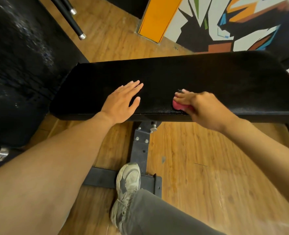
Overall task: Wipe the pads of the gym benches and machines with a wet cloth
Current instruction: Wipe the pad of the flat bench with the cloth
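Right hand [203, 107] fingers curled, clamped on pink cloth [179, 106], pressing it at near edge of black bench pad [208, 77]. Left hand [121, 102] flat, fingers spread, bracing pad. Recommended: overlapping strokes, even pressure, cover edges, far side.
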`<state>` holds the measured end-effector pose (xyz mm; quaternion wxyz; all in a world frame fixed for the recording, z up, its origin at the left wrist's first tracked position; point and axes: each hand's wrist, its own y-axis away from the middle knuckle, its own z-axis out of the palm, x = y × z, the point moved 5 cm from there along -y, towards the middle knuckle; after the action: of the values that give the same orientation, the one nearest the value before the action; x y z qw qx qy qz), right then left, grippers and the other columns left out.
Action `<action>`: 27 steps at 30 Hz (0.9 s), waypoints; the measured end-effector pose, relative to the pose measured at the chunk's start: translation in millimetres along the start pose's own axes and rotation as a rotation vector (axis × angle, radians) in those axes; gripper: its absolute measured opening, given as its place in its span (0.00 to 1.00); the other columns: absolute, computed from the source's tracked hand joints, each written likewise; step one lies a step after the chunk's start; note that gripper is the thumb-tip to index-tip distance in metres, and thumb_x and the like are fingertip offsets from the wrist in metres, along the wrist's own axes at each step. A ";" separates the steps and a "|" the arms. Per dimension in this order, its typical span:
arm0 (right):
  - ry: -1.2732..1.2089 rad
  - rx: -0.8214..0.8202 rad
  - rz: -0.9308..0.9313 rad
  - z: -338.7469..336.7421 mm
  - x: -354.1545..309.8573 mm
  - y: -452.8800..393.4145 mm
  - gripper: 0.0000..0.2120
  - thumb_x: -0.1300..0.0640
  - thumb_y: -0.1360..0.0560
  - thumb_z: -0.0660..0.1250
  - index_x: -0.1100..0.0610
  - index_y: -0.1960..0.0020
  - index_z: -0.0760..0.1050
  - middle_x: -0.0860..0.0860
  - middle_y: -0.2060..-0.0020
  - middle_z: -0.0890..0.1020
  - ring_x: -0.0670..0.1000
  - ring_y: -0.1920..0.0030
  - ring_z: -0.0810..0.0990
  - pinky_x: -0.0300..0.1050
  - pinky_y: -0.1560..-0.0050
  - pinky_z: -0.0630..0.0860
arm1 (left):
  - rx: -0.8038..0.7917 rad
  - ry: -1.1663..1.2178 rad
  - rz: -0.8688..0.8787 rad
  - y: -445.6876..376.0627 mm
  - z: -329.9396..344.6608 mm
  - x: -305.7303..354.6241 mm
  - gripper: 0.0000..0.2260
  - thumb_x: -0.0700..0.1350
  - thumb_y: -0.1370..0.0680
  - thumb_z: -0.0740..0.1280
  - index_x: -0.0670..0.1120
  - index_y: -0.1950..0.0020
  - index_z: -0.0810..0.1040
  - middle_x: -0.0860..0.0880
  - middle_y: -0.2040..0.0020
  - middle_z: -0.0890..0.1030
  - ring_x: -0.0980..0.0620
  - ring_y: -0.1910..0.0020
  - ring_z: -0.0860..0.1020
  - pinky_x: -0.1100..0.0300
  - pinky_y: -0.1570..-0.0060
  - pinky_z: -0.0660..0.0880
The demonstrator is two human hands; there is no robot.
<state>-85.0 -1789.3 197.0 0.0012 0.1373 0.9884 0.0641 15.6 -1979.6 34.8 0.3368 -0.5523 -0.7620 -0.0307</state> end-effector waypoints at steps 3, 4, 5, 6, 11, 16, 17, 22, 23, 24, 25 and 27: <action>0.141 -0.042 -0.176 2.6 -10.7 27.5 0.26 0.64 0.23 0.70 0.56 0.26 0.73 0.52 0.26 0.72 0.53 0.23 0.67 0.53 0.23 0.66 | 0.001 0.013 0.010 -0.1 1.9 -1.0 0.24 0.54 0.14 0.53 0.51 0.17 0.59 0.51 0.17 0.61 0.53 0.18 0.58 0.50 0.21 0.60; 0.266 -0.048 -0.247 4.9 -7.6 41.8 0.29 0.67 0.26 0.72 0.58 0.26 0.73 0.54 0.25 0.72 0.56 0.23 0.67 0.55 0.24 0.66 | 0.001 0.018 0.009 -0.1 1.9 -1.1 0.24 0.54 0.14 0.53 0.51 0.17 0.59 0.51 0.17 0.61 0.53 0.18 0.58 0.50 0.21 0.60; 0.384 -0.051 -0.308 7.8 -1.7 55.5 0.33 0.69 0.30 0.74 0.59 0.26 0.72 0.55 0.25 0.71 0.58 0.23 0.66 0.55 0.23 0.65 | -0.003 0.021 0.006 -0.1 1.7 -1.2 0.24 0.54 0.13 0.54 0.51 0.17 0.59 0.51 0.17 0.61 0.53 0.18 0.58 0.50 0.21 0.60; 0.498 -0.045 -0.351 10.1 7.1 66.0 0.37 0.72 0.33 0.75 0.60 0.25 0.71 0.56 0.24 0.70 0.58 0.22 0.63 0.55 0.22 0.61 | -0.009 0.022 0.006 -0.3 1.4 -1.0 0.24 0.54 0.13 0.54 0.51 0.17 0.59 0.51 0.17 0.61 0.52 0.18 0.57 0.50 0.20 0.59; 0.900 -0.297 -0.486 38.1 7.9 59.0 0.48 0.72 0.27 0.71 0.60 0.18 0.45 0.57 0.20 0.36 0.59 0.21 0.29 0.56 0.21 0.32 | -0.058 0.019 -0.002 -1.1 -2.4 2.3 0.25 0.53 0.13 0.54 0.50 0.16 0.57 0.50 0.17 0.59 0.52 0.18 0.56 0.50 0.20 0.58; 0.908 -0.175 -0.669 78.2 -38.0 6.0 0.36 0.70 0.31 0.74 0.61 0.24 0.68 0.59 0.21 0.60 0.62 0.21 0.52 0.61 0.23 0.49 | -0.119 -0.038 -0.015 -2.5 -6.0 3.5 0.26 0.55 0.13 0.51 0.50 0.16 0.53 0.50 0.16 0.55 0.51 0.17 0.52 0.48 0.19 0.52; 0.908 -0.063 -0.717 87.5 -46.4 -4.2 0.32 0.70 0.32 0.73 0.61 0.28 0.73 0.59 0.24 0.68 0.62 0.22 0.59 0.61 0.24 0.53 | -0.126 -0.051 -0.024 -1.9 -6.4 2.3 0.26 0.55 0.13 0.51 0.50 0.16 0.52 0.50 0.16 0.54 0.51 0.17 0.51 0.48 0.18 0.50; 0.815 0.011 -0.760 112.0 -89.0 -41.0 0.28 0.71 0.28 0.65 0.62 0.28 0.72 0.59 0.25 0.70 0.61 0.21 0.60 0.60 0.23 0.54 | -0.144 0.071 -0.208 9.8 -8.0 -24.7 0.25 0.55 0.12 0.47 0.50 0.15 0.51 0.51 0.15 0.52 0.54 0.17 0.48 0.50 0.18 0.46; 0.809 0.000 -0.769 109.4 -89.0 -38.8 0.28 0.72 0.28 0.67 0.62 0.28 0.72 0.59 0.25 0.70 0.61 0.21 0.59 0.60 0.22 0.55 | -0.144 0.137 -0.294 10.3 -11.0 -34.8 0.25 0.54 0.12 0.46 0.50 0.15 0.50 0.52 0.15 0.51 0.54 0.17 0.47 0.50 0.18 0.45; 0.806 -0.019 -0.777 103.7 -85.5 -33.7 0.30 0.72 0.30 0.70 0.62 0.29 0.73 0.59 0.25 0.70 0.61 0.21 0.59 0.60 0.23 0.56 | -0.157 0.179 -0.359 10.4 -13.8 -44.8 0.24 0.52 0.12 0.45 0.49 0.15 0.49 0.52 0.15 0.51 0.54 0.17 0.47 0.51 0.18 0.44; 0.794 -0.039 -0.782 95.7 -78.4 -25.9 0.31 0.73 0.32 0.72 0.63 0.30 0.74 0.59 0.26 0.71 0.61 0.22 0.61 0.59 0.23 0.58 | -0.189 0.174 -0.384 10.3 -16.5 -51.5 0.24 0.51 0.12 0.45 0.49 0.15 0.48 0.52 0.15 0.50 0.54 0.17 0.46 0.51 0.18 0.44; 0.819 -0.077 -0.755 76.6 -52.5 -3.1 0.36 0.73 0.36 0.76 0.63 0.29 0.74 0.60 0.25 0.70 0.61 0.21 0.61 0.59 0.22 0.60 | -0.269 0.115 -0.352 10.3 -16.5 -57.6 0.25 0.51 0.12 0.46 0.49 0.15 0.46 0.52 0.15 0.47 0.54 0.17 0.44 0.51 0.18 0.43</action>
<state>-33.8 -1796.9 119.8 -0.3551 -0.2624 0.8857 0.1436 41.7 -2029.8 12.7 0.2926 -0.4480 -0.8152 -0.2216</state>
